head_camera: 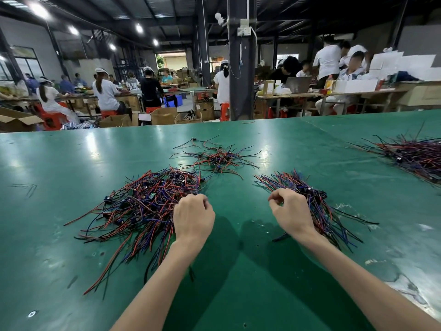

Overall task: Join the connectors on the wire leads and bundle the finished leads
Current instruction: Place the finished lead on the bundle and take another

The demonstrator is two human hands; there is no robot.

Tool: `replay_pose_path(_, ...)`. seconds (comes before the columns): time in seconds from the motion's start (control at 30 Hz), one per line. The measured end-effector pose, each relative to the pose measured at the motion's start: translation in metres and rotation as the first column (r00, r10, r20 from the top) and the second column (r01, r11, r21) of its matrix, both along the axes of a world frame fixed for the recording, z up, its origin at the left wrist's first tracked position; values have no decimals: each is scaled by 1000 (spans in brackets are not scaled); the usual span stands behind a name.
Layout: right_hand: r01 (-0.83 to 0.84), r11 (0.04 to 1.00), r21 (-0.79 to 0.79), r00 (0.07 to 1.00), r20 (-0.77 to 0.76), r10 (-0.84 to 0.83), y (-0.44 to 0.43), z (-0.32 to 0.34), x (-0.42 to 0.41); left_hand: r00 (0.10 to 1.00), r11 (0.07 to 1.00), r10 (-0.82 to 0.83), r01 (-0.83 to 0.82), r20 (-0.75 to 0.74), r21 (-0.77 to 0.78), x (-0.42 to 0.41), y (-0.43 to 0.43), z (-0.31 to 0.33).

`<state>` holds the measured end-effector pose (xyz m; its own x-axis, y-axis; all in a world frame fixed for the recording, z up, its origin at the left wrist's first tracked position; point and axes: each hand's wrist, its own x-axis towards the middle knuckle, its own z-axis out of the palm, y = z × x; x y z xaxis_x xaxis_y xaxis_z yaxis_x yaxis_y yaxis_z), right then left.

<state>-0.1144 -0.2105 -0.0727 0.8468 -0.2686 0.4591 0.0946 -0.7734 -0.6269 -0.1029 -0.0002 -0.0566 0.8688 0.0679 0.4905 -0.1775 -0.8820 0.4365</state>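
A big tangled pile of red, blue and black wire leads [143,206] with small connectors lies at the left of the green table [59,163]. My left hand [193,218] sits at that pile's right edge, fingers curled under; whether they grip a lead is hidden. A second, more aligned pile of leads [317,206] lies at the right. My right hand [291,211] hovers at its left edge with curled fingers, and I see nothing between thumb and forefinger. A smaller loose heap of leads [214,158] lies farther back in the middle.
Another heap of leads [415,156] lies at the far right of the table. Beyond the table's far edge stand cardboard boxes [164,115], a dark pillar [241,68] and benches with several seated workers.
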Motion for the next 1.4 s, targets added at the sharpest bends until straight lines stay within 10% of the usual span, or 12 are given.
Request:
replay_pose_path(0.27,-103,944,313,982,-119,147,7,2,-1,950,929,-295,310,105,-201,-14,-25,-9)
replay_pose_path(0.4,-149,767,625,910,-218,354,13,5,-2,832,804,-533,555,154,-215,-25,-40,-16)
replay_pose_path(0.6,-195,694,693,881,-187,434,14,9,-5,673,656,-729,739,121,-153,-31,-43,-25)
replay_pose_path(0.87,-105,499,860,820,-209,533,16,17,-10,893,715,-448,327,-47,-618,-11,-34,-19)
replay_pose_path(1.17,-243,469,849,616,-239,751,19,17,-15,827,519,-559,301,-52,-800,-6,-32,-16)
replay_pose_path(1.4,-286,545,788,679,-235,696,23,16,-17,804,438,-594,276,-44,-856,-8,-33,-14)
